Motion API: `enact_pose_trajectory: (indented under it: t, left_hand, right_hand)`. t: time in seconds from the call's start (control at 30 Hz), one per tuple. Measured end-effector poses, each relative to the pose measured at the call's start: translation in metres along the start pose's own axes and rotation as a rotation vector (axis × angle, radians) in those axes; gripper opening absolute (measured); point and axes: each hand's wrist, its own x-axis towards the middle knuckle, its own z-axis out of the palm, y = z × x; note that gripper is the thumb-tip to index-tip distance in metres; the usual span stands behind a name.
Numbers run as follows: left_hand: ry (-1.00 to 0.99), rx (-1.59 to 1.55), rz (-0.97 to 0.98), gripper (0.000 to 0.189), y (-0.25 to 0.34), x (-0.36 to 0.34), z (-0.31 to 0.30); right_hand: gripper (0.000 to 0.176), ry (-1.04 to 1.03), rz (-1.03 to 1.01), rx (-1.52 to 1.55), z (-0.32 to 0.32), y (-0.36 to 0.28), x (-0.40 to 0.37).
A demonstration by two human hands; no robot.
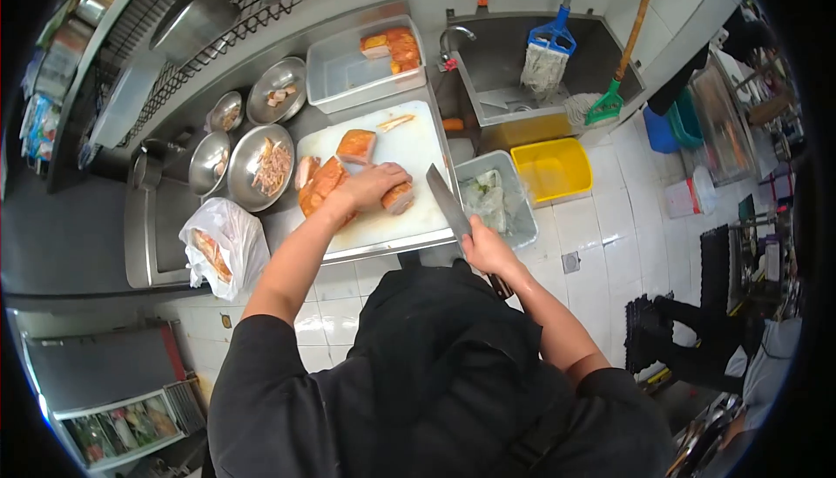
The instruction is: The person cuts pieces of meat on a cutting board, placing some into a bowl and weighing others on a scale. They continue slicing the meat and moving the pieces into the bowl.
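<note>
My right hand (489,247) is closed round the handle of a large kitchen knife (449,204). Its broad blade points up and left over the right edge of the white cutting board (409,149), apart from the meat. On the board, my left hand (376,185) has its fingers curled over a chunk of orange-skinned roast meat (399,198), whose pale cut side faces right. A bigger slab of the same meat (322,186) lies under and left of that wrist, partly hidden. Another block (356,145) sits just behind my fingers.
Behind the board stands a clear plastic tub (335,73) with more meat. Metal bowls, one with meat strips (261,167), line the left, near a white plastic bag (231,239). A grey bin (514,230), yellow basin (553,171) and mop-filled sink (488,60) are to the right.
</note>
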Motion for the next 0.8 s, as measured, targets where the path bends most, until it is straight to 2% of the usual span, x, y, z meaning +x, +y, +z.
enact_pose_trajectory:
  t: [0.07,0.1,0.13,0.2,0.23,0.27,0.37,0.47,0.5,0.53,0.6,0.7,0.73,0.8]
  left_hand:
    - [-0.045,-0.372,-0.195,0.073,-0.002,-0.001,0.002]
    - [-0.002,-0.471,-0.284,0.078,0.000,-0.004,-0.001]
    - [0.006,-0.470,-0.289,0.078,0.002,-0.007,-0.004]
    - [0.118,-0.837,-0.642,0.084,0.004,-0.015,-0.008]
    - [0.214,-1.012,-0.631,0.086,-0.005,-0.015,0.003]
    - [0.214,-1.016,-0.636,0.086,-0.015,-0.016,0.013]
    - [0.337,-1.344,-0.614,0.079,-0.010,-0.018,0.006]
    - [0.432,-1.321,-0.722,0.083,-0.003,-0.017,0.002]
    - [0.550,-1.043,-0.687,0.088,0.006,-0.016,-0.002]
    - [0.564,-0.766,-0.691,0.094,0.009,-0.011,0.000]
    - [0.689,-0.464,-0.797,0.090,0.025,0.004,0.010]
    - [0.834,-0.425,-0.720,0.083,0.016,0.022,0.039]
    - [0.841,-0.423,-0.723,0.083,0.013,0.024,0.041]
    - [0.717,-0.304,-0.870,0.076,0.008,0.029,0.040]
  right_hand:
    - [0.032,-0.023,-0.006,0.014,-0.004,-0.005,0.007]
    - [0.032,-0.072,0.049,0.066,-0.010,-0.012,0.006]
    - [0.032,-0.119,0.106,0.117,-0.014,-0.016,0.007]
    - [0.032,-0.127,0.101,0.116,-0.015,-0.017,0.010]
    - [0.031,-0.135,0.105,0.122,-0.014,-0.017,0.009]
    - [0.031,-0.140,0.106,0.121,-0.013,-0.017,0.009]
    - [0.030,-0.152,0.108,0.123,-0.012,-0.019,0.007]
    - [0.030,-0.141,0.085,0.110,-0.010,-0.018,0.011]
    - [0.030,-0.136,0.065,0.095,-0.006,-0.013,0.013]
    - [0.030,-0.134,0.048,0.081,-0.004,-0.012,0.014]
    - [0.032,-0.149,0.076,0.072,0.000,-0.008,0.022]
    - [0.033,-0.097,0.047,0.040,0.007,-0.004,0.031]
    - [0.033,-0.096,0.063,0.050,0.006,-0.006,0.033]
    - [0.032,-0.090,0.075,0.054,0.004,-0.009,0.037]
